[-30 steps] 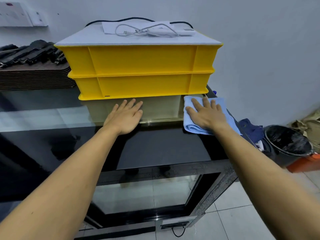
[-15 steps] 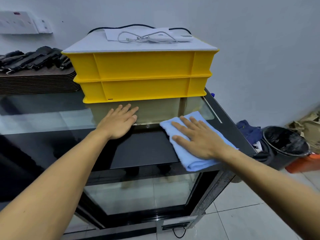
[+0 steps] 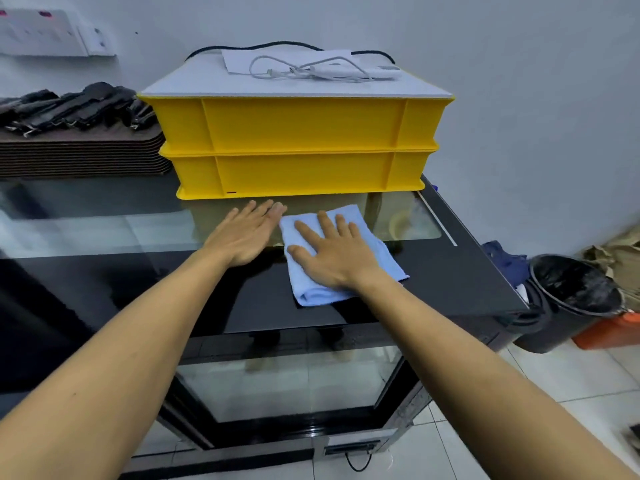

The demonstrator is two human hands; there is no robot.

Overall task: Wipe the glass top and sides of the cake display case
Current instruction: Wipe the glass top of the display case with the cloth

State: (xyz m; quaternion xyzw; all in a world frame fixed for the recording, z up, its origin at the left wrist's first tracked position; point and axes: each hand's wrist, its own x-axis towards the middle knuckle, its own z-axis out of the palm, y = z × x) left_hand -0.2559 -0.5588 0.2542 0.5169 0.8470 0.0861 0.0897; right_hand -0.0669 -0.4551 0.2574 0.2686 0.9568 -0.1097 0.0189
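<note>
Front glass side of the display case (image 3: 287, 382) sits nearest. Up on its glass top (image 3: 460, 271), the right hand (image 3: 336, 254) lies flat with fingers spread, pressing a folded light-blue cloth (image 3: 377, 258). Left hand (image 3: 242, 237) rests flat just beside it (fingers straight, holding nothing). Behind them, two stacked yellow crates (image 3: 298, 147) sit on the top.
</note>
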